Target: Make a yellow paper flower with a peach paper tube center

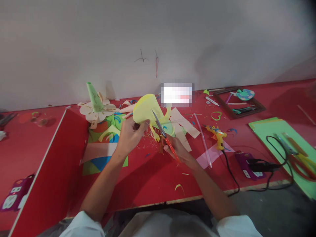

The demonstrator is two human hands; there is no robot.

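Note:
My left hand (132, 134) is closed on a sheet of yellow paper (146, 108), pinching its lower edge with the thumb in front. The sheet has a rounded left outline, and a curled strip hangs from its right side. My right hand (178, 148) grips a pair of scissors (166, 135) with orange-red handles. Their blades point up and left, in front of the paper's lower right part; whether they touch it I cannot tell. Below the hands lie small clippings and a yellow offcut (155, 134). Pale pink paper strips (187, 123) rest just right of the paper.
A yellow glue gun (217, 136) with a black cable lies right, near a purple power strip (249, 166). Green sheets (288, 131) carry more scissors (304, 161). A brown frame (235, 115) holds tools. A red divider (53, 171) and a paper flower with green cone (95, 98) stand left.

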